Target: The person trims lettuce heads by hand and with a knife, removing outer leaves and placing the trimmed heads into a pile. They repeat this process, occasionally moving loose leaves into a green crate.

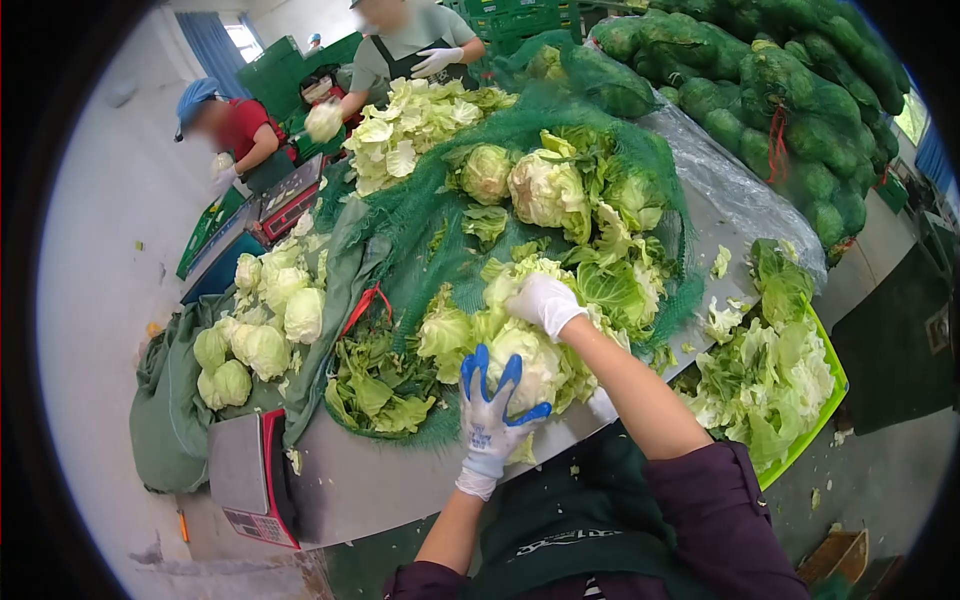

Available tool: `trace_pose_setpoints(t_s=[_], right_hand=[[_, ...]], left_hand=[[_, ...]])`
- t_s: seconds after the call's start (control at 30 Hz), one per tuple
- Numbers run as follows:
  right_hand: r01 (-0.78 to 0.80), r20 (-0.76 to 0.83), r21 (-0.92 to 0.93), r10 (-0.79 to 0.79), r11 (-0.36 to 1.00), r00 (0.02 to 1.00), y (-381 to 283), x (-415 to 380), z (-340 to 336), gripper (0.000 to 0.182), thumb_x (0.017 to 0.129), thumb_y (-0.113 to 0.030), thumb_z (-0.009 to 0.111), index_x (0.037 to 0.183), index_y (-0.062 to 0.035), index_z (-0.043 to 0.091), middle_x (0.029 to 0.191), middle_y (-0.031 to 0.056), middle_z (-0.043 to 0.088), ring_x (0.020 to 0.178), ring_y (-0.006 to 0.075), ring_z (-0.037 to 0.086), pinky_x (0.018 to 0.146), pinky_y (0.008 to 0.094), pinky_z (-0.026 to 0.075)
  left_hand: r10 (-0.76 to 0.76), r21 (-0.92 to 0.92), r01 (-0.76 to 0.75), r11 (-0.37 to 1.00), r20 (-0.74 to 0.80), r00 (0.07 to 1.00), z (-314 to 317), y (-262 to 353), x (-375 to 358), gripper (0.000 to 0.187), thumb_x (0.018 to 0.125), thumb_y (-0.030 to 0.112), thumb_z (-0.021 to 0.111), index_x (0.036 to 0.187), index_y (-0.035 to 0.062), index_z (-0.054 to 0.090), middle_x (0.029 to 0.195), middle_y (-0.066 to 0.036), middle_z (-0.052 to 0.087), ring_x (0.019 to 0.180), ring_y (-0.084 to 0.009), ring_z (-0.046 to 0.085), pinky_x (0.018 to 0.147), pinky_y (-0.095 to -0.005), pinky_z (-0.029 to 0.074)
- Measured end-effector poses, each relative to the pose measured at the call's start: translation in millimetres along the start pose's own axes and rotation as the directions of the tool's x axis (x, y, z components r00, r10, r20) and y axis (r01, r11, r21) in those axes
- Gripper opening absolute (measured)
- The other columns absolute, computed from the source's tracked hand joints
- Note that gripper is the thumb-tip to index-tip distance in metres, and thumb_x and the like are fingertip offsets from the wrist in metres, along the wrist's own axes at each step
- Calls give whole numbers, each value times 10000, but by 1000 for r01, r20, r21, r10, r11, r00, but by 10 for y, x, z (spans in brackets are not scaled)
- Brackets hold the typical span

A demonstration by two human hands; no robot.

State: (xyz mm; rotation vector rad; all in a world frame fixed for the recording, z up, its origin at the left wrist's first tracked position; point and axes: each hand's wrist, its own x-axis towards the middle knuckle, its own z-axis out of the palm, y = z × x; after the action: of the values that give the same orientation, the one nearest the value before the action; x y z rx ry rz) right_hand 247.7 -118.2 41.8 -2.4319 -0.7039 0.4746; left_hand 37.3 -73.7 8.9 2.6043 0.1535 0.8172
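Nearest the lens, the left hand (489,420) in a white glove with blue fingertips is spread wide, its fingers cupped against the near side of a pale cabbage head (530,365) that sits at the near edge of the desk (380,485). Just beyond it, the right hand (545,303), in a plain white glove, is curled over the top of the same cabbage head, fingers bent down onto the outer leaves — whether it pinches a leaf or only presses I cannot tell. Under and past both hands spreads a green net sack (420,215), with more cabbages (545,190) lying on it beyond the right hand. To the left of the left hand lies a heap of dark loose leaves (375,385), and further left a cluster of trimmed cabbages (260,330) rests on a grey-green cloth (165,420). Near the left hand, on the desk's corner, stands a scale (245,470) with a red body. To the right of the right hand, a bright green crate (828,400) holds torn leaves. Far beyond the hands, netted sacks of cabbages (790,90) are stacked — and two other people, one in a red top (245,125) and one in a dark apron (420,50), handle cabbages of their own.
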Motion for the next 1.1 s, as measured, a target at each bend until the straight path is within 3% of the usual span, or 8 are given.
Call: trace_pose_setpoints(t_s=[0.2,0.27,0.3,0.47,0.53,0.6,0.8,1.1], right_hand=[[-10,-261,104,37,994,965,418,-325,111,543,822,-473,585,1075,7,612,946,254,654,882,415,632,773,435,510],[89,-319,166,-32,982,947,371,-631,298,622,836,-528,565,1176,-7,562,961,263,649,894,418,629,780,439,506],[185,-326,241,-100,953,940,326,-785,454,637,852,-545,545,1238,-38,525,978,267,641,911,415,622,798,437,495],[36,-129,257,-2,966,992,341,-816,317,731,878,-582,488,1394,-76,380,1128,272,597,1030,410,585,875,444,460],[204,-252,288,-131,936,959,692,-675,440,722,882,-598,462,1370,-68,418,1163,266,583,1077,408,560,909,425,443],[198,-219,331,-129,923,967,830,-650,418,708,886,-598,454,1343,-57,455,1158,265,585,1091,404,552,922,421,433],[178,-268,307,-95,935,959,686,-926,379,578,969,-490,329,1378,-89,411,1028,269,624,960,441,584,833,458,458],[-43,-227,59,55,997,972,371,-1003,360,633,970,-478,328,1335,39,361,733,236,643,701,409,633,652,484,502]], left_hand=[[-221,-241,166,956,-221,950,69,-81,-251,640,743,242,767,1304,86,501,1427,-186,305,1280,-358,366,1036,-467,365],[-685,-984,66,163,-65,725,96,-3,-68,574,785,114,725,1308,81,491,1427,-147,284,1266,-274,391,1030,-415,390],[-680,-993,67,97,-17,733,52,4,-8,646,774,123,735,1353,84,450,1399,-116,326,1292,-196,336,1028,-358,376],[-475,-516,447,730,87,876,-313,39,46,720,741,114,755,1382,98,429,1342,-154,426,1209,-251,447,981,-371,411],[121,-123,-120,985,-1,993,-499,-36,133,719,730,173,759,1373,94,448,1287,-195,491,1187,-313,473,975,-406,411],[200,41,-202,978,60,978,-681,31,542,787,675,274,764,1361,54,446,1337,-182,473,1222,-364,435,1047,-451,336],[-35,-349,115,930,227,973,-123,-356,818,849,588,279,804,1351,102,477,1356,-178,443,1278,-342,379,1067,-421,320],[-68,-178,63,982,-23,997,70,-161,603,759,614,347,815,1283,122,538,1305,-188,478,1197,-348,462,999,-441,382]])
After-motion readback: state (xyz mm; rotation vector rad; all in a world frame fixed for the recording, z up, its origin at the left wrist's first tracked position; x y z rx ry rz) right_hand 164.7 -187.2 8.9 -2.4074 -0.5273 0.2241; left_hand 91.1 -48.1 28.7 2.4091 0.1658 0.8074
